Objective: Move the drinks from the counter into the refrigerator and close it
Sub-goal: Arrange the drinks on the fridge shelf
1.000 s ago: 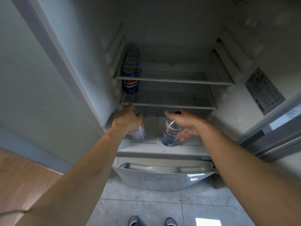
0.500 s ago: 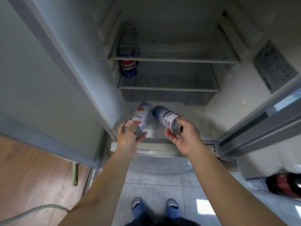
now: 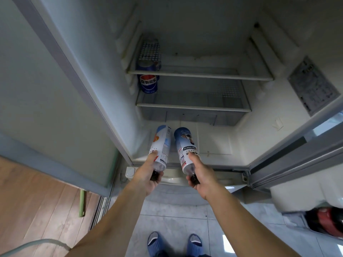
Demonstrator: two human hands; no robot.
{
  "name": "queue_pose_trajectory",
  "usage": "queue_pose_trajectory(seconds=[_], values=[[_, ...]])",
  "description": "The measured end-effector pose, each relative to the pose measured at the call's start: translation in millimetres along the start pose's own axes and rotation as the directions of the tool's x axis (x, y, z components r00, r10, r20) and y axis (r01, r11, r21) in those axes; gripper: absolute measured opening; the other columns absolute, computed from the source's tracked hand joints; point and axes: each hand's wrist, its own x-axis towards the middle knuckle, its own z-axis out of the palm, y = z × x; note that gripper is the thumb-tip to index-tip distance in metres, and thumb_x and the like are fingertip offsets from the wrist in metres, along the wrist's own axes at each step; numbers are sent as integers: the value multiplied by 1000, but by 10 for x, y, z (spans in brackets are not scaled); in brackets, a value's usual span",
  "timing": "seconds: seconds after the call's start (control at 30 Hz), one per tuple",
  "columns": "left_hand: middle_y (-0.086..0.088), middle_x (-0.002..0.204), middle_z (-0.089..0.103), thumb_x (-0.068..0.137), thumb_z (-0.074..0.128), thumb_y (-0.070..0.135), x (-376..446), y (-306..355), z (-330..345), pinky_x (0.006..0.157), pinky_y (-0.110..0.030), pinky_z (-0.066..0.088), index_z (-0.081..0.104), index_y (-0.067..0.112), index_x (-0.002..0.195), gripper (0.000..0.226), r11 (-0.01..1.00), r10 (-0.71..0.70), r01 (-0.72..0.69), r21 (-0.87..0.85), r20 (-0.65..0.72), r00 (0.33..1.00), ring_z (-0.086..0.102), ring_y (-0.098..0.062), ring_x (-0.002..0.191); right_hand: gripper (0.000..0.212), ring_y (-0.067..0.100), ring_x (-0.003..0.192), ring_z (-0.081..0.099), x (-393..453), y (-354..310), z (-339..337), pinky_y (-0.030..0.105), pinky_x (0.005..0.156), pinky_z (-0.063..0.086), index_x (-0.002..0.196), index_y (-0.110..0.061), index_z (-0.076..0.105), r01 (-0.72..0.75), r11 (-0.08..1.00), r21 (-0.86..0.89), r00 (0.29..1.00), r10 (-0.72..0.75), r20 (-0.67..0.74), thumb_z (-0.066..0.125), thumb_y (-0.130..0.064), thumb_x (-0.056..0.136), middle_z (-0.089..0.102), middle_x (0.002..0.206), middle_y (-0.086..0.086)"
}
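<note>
1. The left hand (image 3: 146, 175) has its grip clamped on the neck end of a white bottle (image 3: 161, 145) with an orange mark on its label.
2. The right hand (image 3: 203, 176) has its grip clamped on the neck end of a blue and white bottle (image 3: 185, 147).
3. Both bottles are tilted, black caps toward the person, bases pointing into the open refrigerator (image 3: 259, 136) over its bottom floor; whether the bases touch that floor I cannot tell.
4. The bottles lie side by side, just apart.
5. A blue cola can (image 3: 149, 84) stands at the left of the lower wire shelf (image 3: 193, 106), well apart from the bottles.
6. The refrigerator door (image 3: 46, 80) stands open on the left.
7. Blue slippers (image 3: 154, 243) stand on the tiled floor.
</note>
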Motion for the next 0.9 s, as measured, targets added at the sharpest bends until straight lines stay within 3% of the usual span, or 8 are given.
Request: queue_pose_trajectory(seconds=[0.13,0.2,0.33,0.47,0.63,0.73,0.8,0.9], values=[[-12,89,71,70,83,48,-116,-45,-87,43,-24,47,67,8,109,59,999,31,-30,-21,60,998,56,-11,48,46,13,41,53,-58,17,-30,22,42,42,93,-10,66,167,986,6,986,-167,-13,77,-51,77,68,64,4],[-13,89,73,56,85,54,-216,-15,-45,45,-24,47,69,10,107,69,995,92,-88,-40,132,987,56,-11,51,48,13,42,53,-98,-53,-18,22,40,40,91,-10,66,275,961,15,961,-275,-3,76,-54,75,69,61,3],[-11,80,73,39,85,65,-370,239,181,49,-27,46,78,12,81,68,964,263,-263,-32,221,939,58,-13,55,63,13,42,55,-135,-367,75,21,39,41,89,-10,66,378,923,68,925,-379,5,78,-63,56,69,61,5],[-9,78,74,68,83,56,-325,631,499,52,-29,49,66,11,103,60,954,295,-300,19,131,946,59,-18,59,64,11,41,54,-79,-719,203,22,40,42,86,-8,68,393,919,24,920,-393,2,77,-65,59,68,58,2],[-3,68,69,80,77,49,-186,987,871,47,-24,46,69,12,93,40,936,346,-351,35,105,932,57,-13,50,42,12,52,59,48,-1152,513,26,50,50,87,-14,69,425,901,-83,905,-425,13,77,-55,77,70,70,2],[-7,90,72,85,76,37,-137,1140,1023,58,-28,55,63,11,111,39,912,400,-408,39,132,907,66,-19,72,25,13,65,66,109,-1319,652,27,56,56,96,-17,67,530,838,-128,848,-524,78,81,-32,81,72,86,4],[-8,113,69,89,74,26,-119,1182,1070,74,-36,61,55,15,129,45,834,529,-537,124,93,843,69,-24,96,26,8,75,70,151,-1381,690,25,62,59,100,-22,66,621,772,-139,784,-607,130,81,-16,80,73,91,-4],[3,124,61,93,60,7,-119,1179,1018,87,-39,56,52,27,132,45,597,751,-752,280,133,646,62,-22,113,41,-8,79,65,211,-1365,689,9,60,51,100,-38,58,733,636,-243,676,-719,159,79,-10,79,64,95,-22]])
